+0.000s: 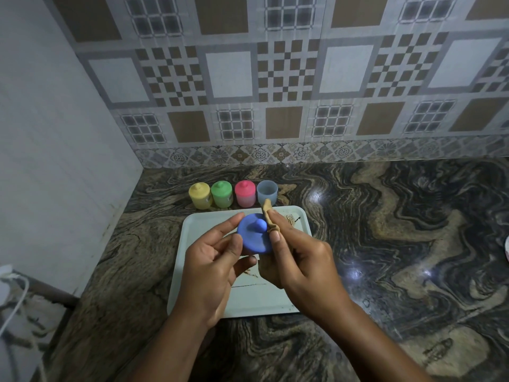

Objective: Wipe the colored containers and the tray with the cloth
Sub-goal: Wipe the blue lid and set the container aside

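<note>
While the left hand [212, 260] pinches the round blue plastic lid [254, 235] above the pale rectangular tray [248, 301], steadying it, the right hand [297, 257] grips the tan cloth [268, 216] against its knob; the lidless container [266, 192] waits far behind.

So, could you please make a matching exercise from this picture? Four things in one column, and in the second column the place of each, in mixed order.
Things
1. blue lid
2. cloth
3. yellow container
4. lidless container

Places
a. left end of the row behind the tray
b. pinched in the right hand
c. right end of that row
d. held in the left hand

Pairs: 1-d, 2-b, 3-a, 4-c
</note>
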Motion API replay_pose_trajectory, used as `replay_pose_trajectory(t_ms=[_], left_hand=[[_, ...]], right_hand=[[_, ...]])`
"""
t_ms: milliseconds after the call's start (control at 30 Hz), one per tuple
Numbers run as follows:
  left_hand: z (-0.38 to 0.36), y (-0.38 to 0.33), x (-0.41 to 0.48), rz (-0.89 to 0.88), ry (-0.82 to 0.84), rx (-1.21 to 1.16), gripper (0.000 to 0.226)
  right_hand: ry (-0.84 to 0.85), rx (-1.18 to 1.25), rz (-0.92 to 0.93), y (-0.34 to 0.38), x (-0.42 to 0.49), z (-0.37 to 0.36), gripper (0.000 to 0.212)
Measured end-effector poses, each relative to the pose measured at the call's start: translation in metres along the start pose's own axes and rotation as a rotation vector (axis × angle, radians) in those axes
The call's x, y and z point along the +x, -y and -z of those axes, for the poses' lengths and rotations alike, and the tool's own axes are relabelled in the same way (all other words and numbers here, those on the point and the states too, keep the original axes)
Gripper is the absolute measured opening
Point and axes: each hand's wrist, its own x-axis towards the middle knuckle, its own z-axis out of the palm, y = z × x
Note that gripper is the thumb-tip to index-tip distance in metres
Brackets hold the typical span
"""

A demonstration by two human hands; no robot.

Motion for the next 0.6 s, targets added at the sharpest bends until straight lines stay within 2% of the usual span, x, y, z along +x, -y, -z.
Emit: replay_pose_trajectory(t_ms=[133,233,333,400,467,600], left_hand=[[-0.005,-0.001,-0.005,-0.027,0.098,0.067,0.054],[-0.008,0.000,-0.004,-0.048,0.061,0.070,0.064],[-0.003,-0.001,-0.002,-0.035,0.017,0.032,0.046],[-0.001,-0.003,-0.003,-0.004,0.038,0.038,0.043],[-0.002,-0.001,-0.003,0.010,0.045,0.042,0.041],[-0.009,0.003,-0.004,-0.018,-0.045,-0.003,0.035]], right_hand=[[-0.003,0.032,-0.059,-0.002,0.004,0.000,0.033],[0.030,0.083,-0.072,0.000,0.001,0.000,0.031],[0.014,0.025,0.012,0.004,-0.003,0.001,0.033],[-0.001,-0.005,0.052,0.003,-0.001,0.002,0.036],[0.008,0.018,0.028,0.001,0.004,0.002,0.037],[0.022,0.034,-0.028,0.001,0.010,0.000,0.036]])
